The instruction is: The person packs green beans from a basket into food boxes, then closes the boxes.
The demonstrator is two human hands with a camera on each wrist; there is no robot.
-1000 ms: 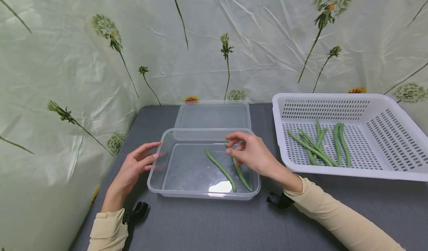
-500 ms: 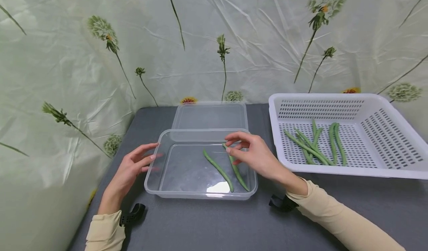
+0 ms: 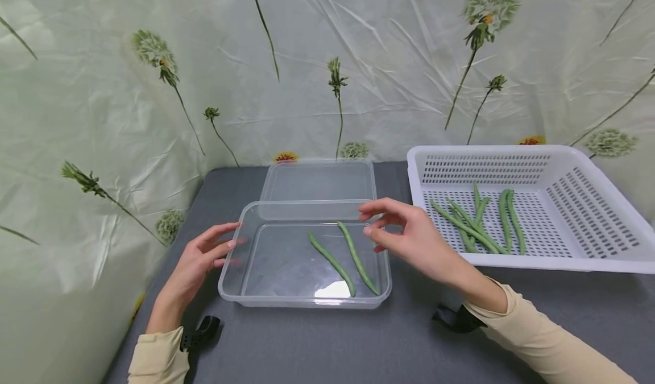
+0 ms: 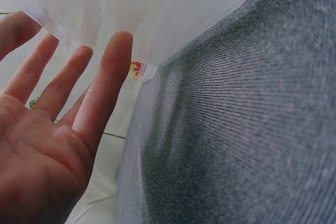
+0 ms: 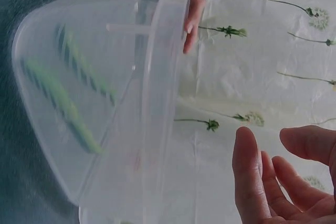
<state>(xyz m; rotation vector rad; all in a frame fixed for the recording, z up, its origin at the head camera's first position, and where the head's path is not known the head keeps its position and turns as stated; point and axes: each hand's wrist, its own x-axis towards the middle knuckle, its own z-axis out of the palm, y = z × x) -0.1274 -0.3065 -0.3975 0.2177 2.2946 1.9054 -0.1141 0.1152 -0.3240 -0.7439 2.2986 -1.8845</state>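
Observation:
Two green beans lie slanted on the floor of a clear plastic container (image 3: 276, 302): a left bean (image 3: 331, 263) and a right bean (image 3: 356, 257). My left hand (image 3: 191, 270) rests at the container's left side, fingers spread and touching its wall; in the left wrist view the fingers (image 4: 105, 80) are straight against the plastic. Over the container's right rim hovers my right hand (image 3: 409, 239), holding nothing. The right wrist view shows a gap between its thumb and fingers, with both beans seen through the container wall.
A white perforated basket (image 3: 588, 263) stands at the right with several green beans (image 3: 476, 227) inside. Behind the container lies a clear lid (image 3: 319, 180). Grey cloth (image 3: 307, 344) covers the table, and a flower-printed sheet (image 3: 286, 88) hangs behind.
My right hand has let go of the right bean and moved right, toward the container's rim. The left hand has stayed at the left wall. The head view has shifted slightly.

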